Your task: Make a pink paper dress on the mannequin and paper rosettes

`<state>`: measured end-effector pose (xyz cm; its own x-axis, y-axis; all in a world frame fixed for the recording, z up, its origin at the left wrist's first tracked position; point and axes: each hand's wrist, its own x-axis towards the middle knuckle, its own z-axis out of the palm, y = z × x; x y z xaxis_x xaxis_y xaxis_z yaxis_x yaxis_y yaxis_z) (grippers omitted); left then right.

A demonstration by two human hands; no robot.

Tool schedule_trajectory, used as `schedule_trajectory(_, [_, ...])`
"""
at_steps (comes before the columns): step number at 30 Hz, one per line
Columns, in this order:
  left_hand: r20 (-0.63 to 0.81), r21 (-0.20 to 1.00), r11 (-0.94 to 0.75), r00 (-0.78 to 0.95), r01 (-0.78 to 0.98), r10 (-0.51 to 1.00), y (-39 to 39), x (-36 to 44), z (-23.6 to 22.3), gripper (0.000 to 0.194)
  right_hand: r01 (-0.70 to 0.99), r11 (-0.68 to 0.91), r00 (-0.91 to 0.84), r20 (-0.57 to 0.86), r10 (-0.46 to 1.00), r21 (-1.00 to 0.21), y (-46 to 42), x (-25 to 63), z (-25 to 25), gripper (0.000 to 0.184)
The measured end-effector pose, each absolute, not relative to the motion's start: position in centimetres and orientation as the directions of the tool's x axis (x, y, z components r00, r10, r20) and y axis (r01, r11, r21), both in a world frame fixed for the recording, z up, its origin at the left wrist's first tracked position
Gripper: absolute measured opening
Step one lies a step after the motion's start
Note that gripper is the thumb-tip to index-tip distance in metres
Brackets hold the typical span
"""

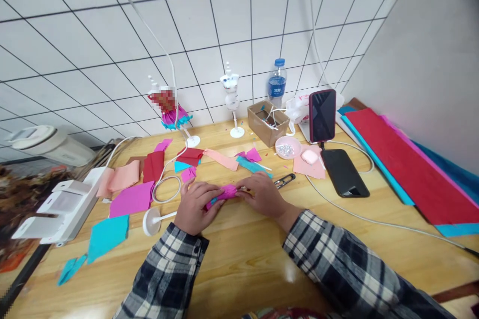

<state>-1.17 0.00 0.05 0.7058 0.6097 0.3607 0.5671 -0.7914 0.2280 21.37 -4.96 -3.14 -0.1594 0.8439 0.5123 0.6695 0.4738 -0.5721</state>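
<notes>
**Head view: both hands clamped on a magenta paper wrap at the centre of the frame**

From my remote seat, I read the step in hand as shaping or fastening the magenta crepe paper [228, 191] around a miniature dress form [151, 222], which lies on its side with its white base left of centre. My left hand [197, 204] grips the wrap, thumb below and fingers above; my right hand [258, 192] pinches its right end. The hands are close together, and the fingers hide most of the form's body.

As I judge it, the next move calls for a steady left grip while the right fingertips press or gather the paper, gently enough not to tear it.

Containers sit right of upper centre. A cardboard box [260, 127] holds white strips and blue bits; I can't make out the rest. Just below its right corner, a pink bowl [288, 139] holds silvery beads [286, 150]. Behind the box, a blue-capped bottle [277, 87] stands upright, its fill level unclear. Whatever the white plastic bag [297, 107] holds, I can't tell.
</notes>
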Motion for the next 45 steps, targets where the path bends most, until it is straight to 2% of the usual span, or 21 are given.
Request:
schedule_trajectory(7, [0.413,0.220,-0.802,0.692,0.555,0.592,0.1,-1.2,-0.4,0.012,0.660,0.473,-0.169,0.498,0.851,-0.584,-5.0,20.9,-3.1,0.008])
schedule_trajectory(14, [0.452,0.238,-0.767,0.631,0.596,0.630,-0.7,-1.2,0.2,0.020,0.604,0.436,-0.083,0.491,0.867,-0.667,-5.3,21.4,-2.9,0.036])
schedule_trajectory(18, [0.511,0.168,-0.807,0.649,0.567,0.563,-1.0,-1.1,0.5,0.008,0.620,0.451,-0.104,0.503,0.858,-0.642,-5.3,21.7,-2.8,0.023])
schedule_trajectory(21, [0.507,0.095,-0.812,0.674,0.576,0.537,-1.2,-1.0,0.6,0.008,0.617,0.478,-0.133,0.516,0.846,-0.625,-5.3,21.8,-2.8,0.017])
schedule_trajectory(25, [0.501,0.072,-0.793,0.666,0.605,0.553,-1.3,-0.9,0.6,0.016,0.602,0.478,-0.136,0.508,0.851,-0.640,-5.4,21.7,-2.9,0.016])
schedule_trajectory(31, [0.452,0.099,-0.765,0.656,0.636,0.604,-1.4,-0.6,0.5,0.022,0.576,0.479,-0.150,0.491,0.858,-0.662,-5.4,21.6,-3.1,0.017])
schedule_trajectory(34, [0.420,0.194,-0.738,0.625,0.646,0.658,-1.6,-0.4,0.8,0.031,0.568,0.494,-0.163,0.499,0.851,-0.658,-5.5,21.6,-3.0,0.017])
schedule_trajectory(37, [0.284,0.305,-0.654,0.589,0.693,0.757,-1.7,-0.3,1.7,0.026,0.567,0.506,-0.191,0.494,0.848,-0.650,-5.6,21.6,-2.9,0.016])
schedule_trajectory(40, [0.104,0.364,-0.575,0.582,0.732,0.807,-1.8,-0.2,3.1,0.017,0.550,0.518,-0.214,0.489,0.846,-0.655,-5.7,21.6,-2.7,0.015])
schedule_trajectory(45, [0.030,0.284,-0.547,0.563,0.788,0.826,-1.7,0.1,4.7,0.011,0.525,0.555,-0.246,0.509,0.825,-0.645,-5.7,21.3,-2.6,0.014])
